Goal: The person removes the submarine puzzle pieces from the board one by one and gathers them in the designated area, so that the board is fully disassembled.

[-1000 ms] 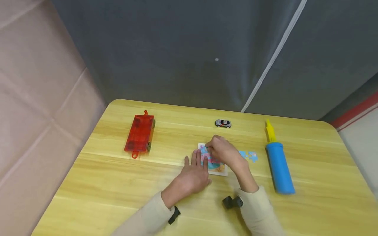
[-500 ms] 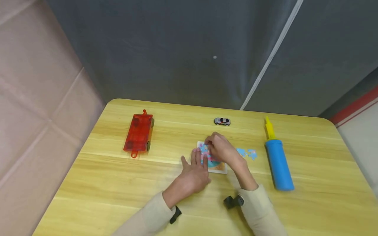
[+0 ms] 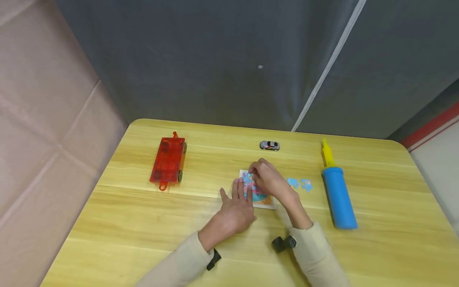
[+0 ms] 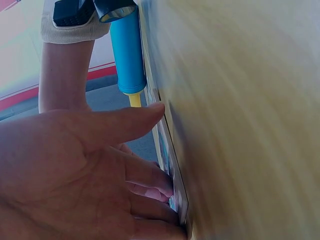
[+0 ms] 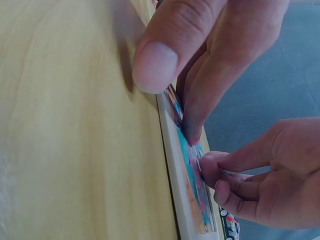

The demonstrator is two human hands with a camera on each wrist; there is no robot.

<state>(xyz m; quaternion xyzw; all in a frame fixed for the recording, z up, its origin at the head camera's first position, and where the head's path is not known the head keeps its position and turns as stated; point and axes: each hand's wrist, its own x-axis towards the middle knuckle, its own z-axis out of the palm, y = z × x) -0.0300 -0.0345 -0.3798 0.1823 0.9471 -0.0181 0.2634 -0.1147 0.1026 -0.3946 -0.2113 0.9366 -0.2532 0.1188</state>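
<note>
A small jigsaw puzzle (image 3: pixel 264 202) in a pale frame lies on the table, its picture blue, pink and orange. My left hand (image 3: pixel 234 211) rests its straight fingers on the puzzle's left side; in the left wrist view its thumb (image 4: pixel 135 122) sticks out beside the frame. Over the puzzle's upper part, my right hand (image 3: pixel 270 181) pinches a jigsaw piece between thumb and fingertips, the piece mostly hidden. The right wrist view shows these fingertips (image 5: pixel 212 167) against the picture. Two loose blue jigsaw pieces (image 3: pixel 293 183) lie right of the frame.
Behind the puzzle stands a small silver toy car (image 3: pixel 269 145). At the left is a red see-through toy wagon (image 3: pixel 167 160). A blue hand pump (image 3: pixel 340 199) with a yellow nozzle lies at the right. A dark partition (image 3: pixel 201 71) rises behind the table's far edge.
The whole scene shifts slightly upward in the head view. Both hands keep nearly the same place on the puzzle; the left thumb-side and right fingertips move only a little.
</note>
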